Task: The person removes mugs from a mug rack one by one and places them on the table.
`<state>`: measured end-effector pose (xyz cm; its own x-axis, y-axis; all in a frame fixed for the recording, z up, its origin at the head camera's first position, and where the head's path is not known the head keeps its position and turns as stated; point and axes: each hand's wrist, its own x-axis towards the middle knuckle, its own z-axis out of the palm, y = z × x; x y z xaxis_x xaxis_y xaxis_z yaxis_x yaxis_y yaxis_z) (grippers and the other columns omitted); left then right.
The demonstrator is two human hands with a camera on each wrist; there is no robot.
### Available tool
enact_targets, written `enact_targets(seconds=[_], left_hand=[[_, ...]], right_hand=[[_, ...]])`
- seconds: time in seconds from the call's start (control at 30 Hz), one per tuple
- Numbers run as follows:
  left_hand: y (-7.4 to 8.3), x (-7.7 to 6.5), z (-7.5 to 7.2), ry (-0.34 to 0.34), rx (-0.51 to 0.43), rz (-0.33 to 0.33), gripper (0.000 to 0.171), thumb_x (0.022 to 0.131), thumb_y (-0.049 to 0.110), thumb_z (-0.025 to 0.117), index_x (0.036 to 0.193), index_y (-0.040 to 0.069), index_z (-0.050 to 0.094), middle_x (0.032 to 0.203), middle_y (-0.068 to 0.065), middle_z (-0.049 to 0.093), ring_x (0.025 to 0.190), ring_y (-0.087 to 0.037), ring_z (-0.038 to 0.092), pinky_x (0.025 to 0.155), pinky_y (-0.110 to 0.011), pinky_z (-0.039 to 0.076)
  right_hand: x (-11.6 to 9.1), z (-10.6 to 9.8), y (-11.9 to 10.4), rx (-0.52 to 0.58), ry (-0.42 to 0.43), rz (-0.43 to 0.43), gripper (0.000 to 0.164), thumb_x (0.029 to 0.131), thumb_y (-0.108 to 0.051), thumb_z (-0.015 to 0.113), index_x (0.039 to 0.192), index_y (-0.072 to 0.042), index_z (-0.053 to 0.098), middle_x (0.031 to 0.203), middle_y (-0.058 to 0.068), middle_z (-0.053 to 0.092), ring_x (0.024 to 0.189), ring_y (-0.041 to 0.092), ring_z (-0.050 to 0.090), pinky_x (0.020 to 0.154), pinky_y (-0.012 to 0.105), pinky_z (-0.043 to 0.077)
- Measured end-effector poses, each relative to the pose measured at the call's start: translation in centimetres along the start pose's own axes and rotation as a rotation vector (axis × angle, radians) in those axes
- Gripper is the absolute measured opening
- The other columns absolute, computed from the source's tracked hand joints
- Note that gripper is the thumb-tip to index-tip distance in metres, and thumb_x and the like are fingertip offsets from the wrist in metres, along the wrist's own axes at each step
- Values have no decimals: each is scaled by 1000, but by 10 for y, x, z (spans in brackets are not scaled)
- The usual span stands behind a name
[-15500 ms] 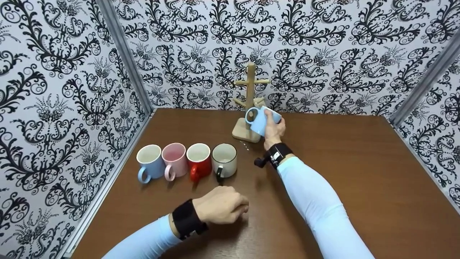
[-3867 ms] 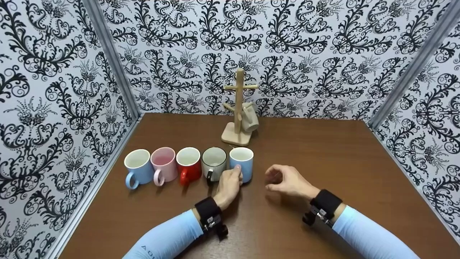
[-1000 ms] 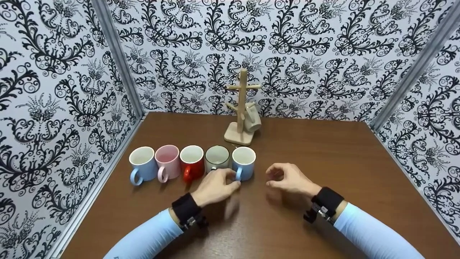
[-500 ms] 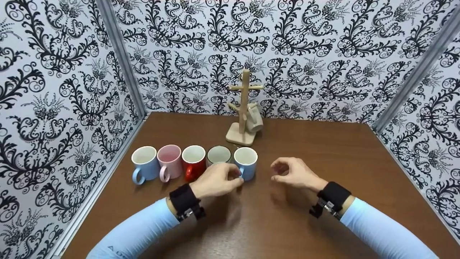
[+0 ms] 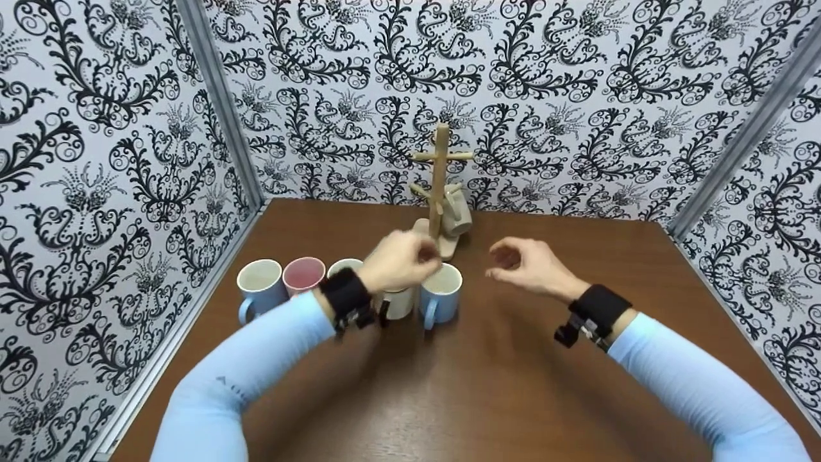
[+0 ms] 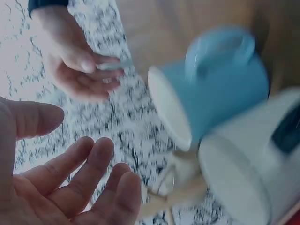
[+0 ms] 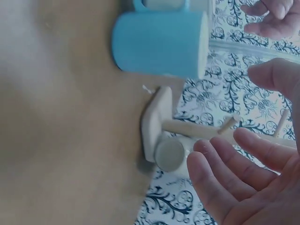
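Observation:
My left hand (image 5: 397, 260), blurred, is raised over the right end of a row of mugs, fingers loosely bent around nothing. Below it stand a light blue mug (image 5: 442, 305), handle toward me, and a white mug (image 5: 400, 305) with a black handle. My right hand (image 5: 535, 266) hovers to the right of the blue mug, thumb and fingers apart and holding nothing. In the left wrist view the blue mug (image 6: 225, 89) is apart from my fingertips. Likewise, the right wrist view has the blue mug (image 7: 159, 44) away from that hand.
Behind the row stands a wooden mug tree (image 5: 441, 173) with a cream mug (image 5: 457, 217) hanging low on its right. Farther left are a pink mug (image 5: 304, 274), another light blue mug (image 5: 263, 296) and a mug with a white rim (image 5: 345, 264), mostly covered by my left wrist.
Earlier my right hand held a light blue mug by the tree; it now stands at the row's right end. My left hand has let go of it, and both hands have risen.

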<state>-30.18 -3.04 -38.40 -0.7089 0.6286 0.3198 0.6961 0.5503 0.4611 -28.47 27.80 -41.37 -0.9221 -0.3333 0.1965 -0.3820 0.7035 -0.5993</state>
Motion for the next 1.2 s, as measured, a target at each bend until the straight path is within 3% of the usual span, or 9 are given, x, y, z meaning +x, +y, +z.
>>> enact_targets(seconds=[0.3,0.43,0.57,0.7,0.8,0.93,1.07,1.2], left_hand=[[-17,44,-43,21,28,-246,18,100,27,68,110,13,73,93,0,73,76,-16,67,67,-30,57],[-22,67,-59,64,121,-346,18,100,32,66,102,15,70,88,1,69,73,-16,64,66,-32,55],[-27,90,-67,114,212,-447,24,100,37,64,101,13,66,87,-3,67,73,-20,62,68,-37,55],[-32,110,-67,164,294,-520,32,102,36,61,121,9,62,103,-10,70,88,-26,67,79,-41,58],[-37,123,-62,207,333,-541,38,104,35,58,131,8,57,114,-14,70,99,-32,70,85,-44,59],[-45,133,-52,286,368,-514,36,108,38,54,129,9,58,116,-16,73,102,-37,72,85,-48,59],[-50,138,-44,336,383,-474,31,111,38,51,118,11,64,114,-12,74,101,-35,72,86,-46,58],[-48,142,-42,326,343,-434,27,112,34,51,114,11,67,115,-10,74,105,-33,71,89,-44,58]], right_hand=[[43,-24,-12,-26,73,40,60,91,-33,85,138,-4,60,116,16,74,99,29,73,85,44,61],[69,-34,-26,-51,122,74,70,92,-39,82,147,-6,55,128,19,69,109,32,71,92,49,59],[98,-39,-40,-79,162,103,78,92,-45,81,153,-8,50,140,20,64,113,32,69,95,50,58],[124,-41,-50,-105,185,138,78,94,-46,77,155,-7,48,145,20,61,117,33,67,100,50,55],[140,-42,-54,-120,214,169,75,96,-42,74,156,-5,46,147,20,59,127,34,61,108,50,50],[156,-41,-57,-128,236,177,68,102,-35,67,157,-3,43,154,21,53,140,35,53,118,49,42],[168,-36,-57,-162,258,120,50,105,-27,62,147,0,56,143,23,62,129,37,60,112,48,47],[176,-33,-54,-226,333,74,33,106,-22,61,128,1,70,123,21,73,114,38,67,102,49,52]])
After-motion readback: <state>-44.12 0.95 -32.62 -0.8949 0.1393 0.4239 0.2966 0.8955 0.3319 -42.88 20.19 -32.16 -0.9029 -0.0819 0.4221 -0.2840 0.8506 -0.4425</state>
